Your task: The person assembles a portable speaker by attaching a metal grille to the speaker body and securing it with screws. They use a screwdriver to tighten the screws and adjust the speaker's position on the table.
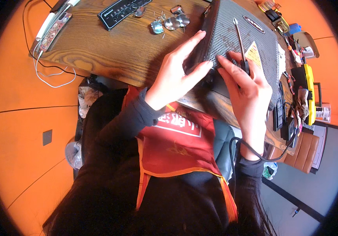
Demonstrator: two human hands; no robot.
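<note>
A black speaker cabinet (269, 51) with a metal mesh grille lies on the wooden table in front of me. My right hand (251, 88) is closed round the dark handle of a screwdriver (238, 35). Its bare shaft points away from me over the grille. That hand's thumb and forefinger reach to the grille's near left part. My left hand (177, 74) is open, thumb and fingers apart, at the cabinet's left side. The fingertips come close to its edge; whether they touch, I cannot tell. A yellow triangular label (253, 54) is on the grille.
Silver metal corner caps (172, 23) and loose screws lie on the table (98, 51). Behind them is a black panel with knobs (120, 13). A phone in a patterned case (56, 32) lies far left. On the right are a yellow toolbox (310, 94) and a black cable (273, 159).
</note>
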